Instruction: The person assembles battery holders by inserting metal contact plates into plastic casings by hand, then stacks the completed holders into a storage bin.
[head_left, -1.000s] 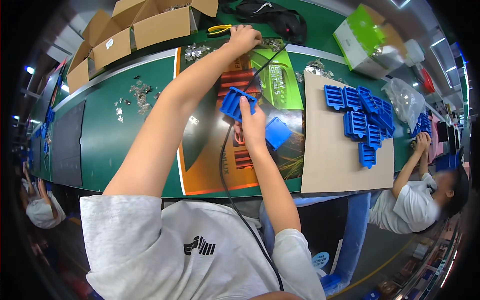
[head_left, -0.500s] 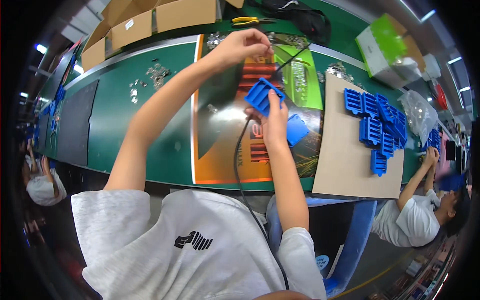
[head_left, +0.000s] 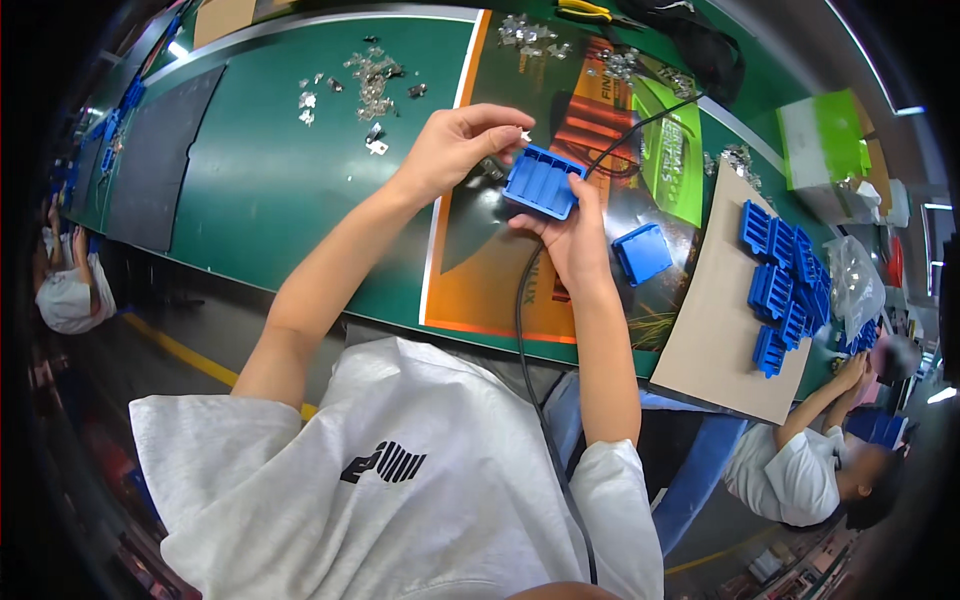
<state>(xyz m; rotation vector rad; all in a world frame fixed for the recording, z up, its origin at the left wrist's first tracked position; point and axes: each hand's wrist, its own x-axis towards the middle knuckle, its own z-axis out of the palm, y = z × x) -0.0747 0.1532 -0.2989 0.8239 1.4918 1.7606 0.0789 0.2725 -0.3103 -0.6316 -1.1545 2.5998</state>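
The right hand (head_left: 578, 238) grips a blue box (head_left: 543, 184) with the thumb over its right wall and the fingers curled beneath, its slotted side facing up. The left hand (head_left: 455, 150) has thumb and fingertips pinched narrow on a small silvery clip (head_left: 526, 135), at the box's 11 o'clock edge; whether the clip touches the box I cannot tell. The box is held above a glossy printed sheet (head_left: 485, 285) on the green table (head_left: 270, 165). Reading the clock from that box, a flat blue piece (head_left: 643, 254) lies near at 4 o'clock, and farther that way a group of blue boxes (head_left: 776, 292) rests on a cardboard sheet (head_left: 700, 330). Loose clips (head_left: 373, 82) are scattered at 10 o'clock, with another pile (head_left: 530, 37) at 12, near yellow-handled pliers (head_left: 585, 10). A black mat (head_left: 170, 160) lies at 9 o'clock, a green-and-white carton (head_left: 825, 145) stands at 3. A black cable (head_left: 521, 320) runs down toward 6 o'clock, across the person's shirt (head_left: 420, 420).
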